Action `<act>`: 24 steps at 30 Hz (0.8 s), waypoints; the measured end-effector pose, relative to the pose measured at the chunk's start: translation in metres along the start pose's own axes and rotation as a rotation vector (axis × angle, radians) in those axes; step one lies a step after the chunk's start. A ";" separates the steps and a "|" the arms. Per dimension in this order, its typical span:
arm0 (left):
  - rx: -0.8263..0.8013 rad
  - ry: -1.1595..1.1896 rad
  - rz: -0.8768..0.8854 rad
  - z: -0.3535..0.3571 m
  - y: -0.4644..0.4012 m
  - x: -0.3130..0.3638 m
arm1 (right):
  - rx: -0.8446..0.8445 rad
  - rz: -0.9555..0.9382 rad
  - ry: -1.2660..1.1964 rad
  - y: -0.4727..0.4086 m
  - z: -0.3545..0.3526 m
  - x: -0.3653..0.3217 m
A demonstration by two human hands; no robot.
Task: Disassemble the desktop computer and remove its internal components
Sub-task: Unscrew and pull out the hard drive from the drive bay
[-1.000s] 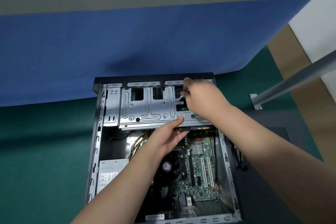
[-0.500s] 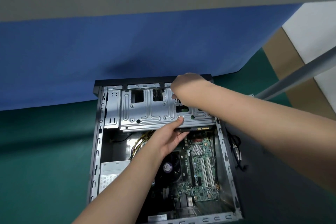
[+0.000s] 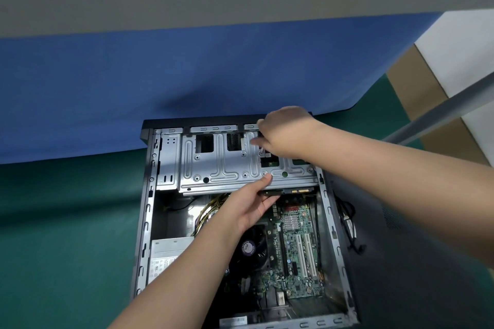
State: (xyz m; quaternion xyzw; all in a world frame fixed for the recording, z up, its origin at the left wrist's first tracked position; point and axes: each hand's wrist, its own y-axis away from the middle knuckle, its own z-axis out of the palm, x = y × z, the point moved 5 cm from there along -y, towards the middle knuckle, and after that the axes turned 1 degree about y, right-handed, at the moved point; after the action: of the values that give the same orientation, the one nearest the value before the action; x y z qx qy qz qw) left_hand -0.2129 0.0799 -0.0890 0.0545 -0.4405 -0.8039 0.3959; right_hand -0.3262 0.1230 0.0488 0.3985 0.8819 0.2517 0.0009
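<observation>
The open desktop case lies on its side on the green mat. A silver drive cage spans its far end. My left hand grips the cage's near edge, thumb on top, fingers under a dark drive below it. My right hand reaches into an opening at the cage's far right corner; its fingertips are hidden there. Below the cage lie the green motherboard, the black CPU fan, the silver power supply and yellow cables.
The removed dark side panel lies right of the case with black cables over it. A blue cloth covers the table behind. A metal bar slants at the right, near cardboard.
My right hand has slid from the cage's right opening towards the case's far edge and turned palm down. The left hand keeps the same grip on the cage edge.
</observation>
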 end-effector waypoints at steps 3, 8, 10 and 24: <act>-0.007 0.004 -0.003 0.000 -0.001 -0.001 | -0.018 0.020 0.069 -0.001 0.001 0.002; -0.015 0.002 -0.003 -0.001 -0.002 -0.001 | 0.143 -0.171 -0.092 0.010 0.004 -0.006; -0.017 0.005 -0.002 -0.001 -0.003 -0.001 | 0.145 -0.090 -0.069 0.010 0.004 -0.003; -0.018 -0.006 0.001 -0.003 -0.005 -0.002 | 0.136 0.030 0.090 0.010 0.004 0.002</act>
State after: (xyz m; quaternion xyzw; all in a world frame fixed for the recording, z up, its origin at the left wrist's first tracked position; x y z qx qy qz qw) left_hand -0.2136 0.0809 -0.0948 0.0484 -0.4344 -0.8078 0.3955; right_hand -0.3195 0.1320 0.0501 0.3993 0.8900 0.2090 -0.0695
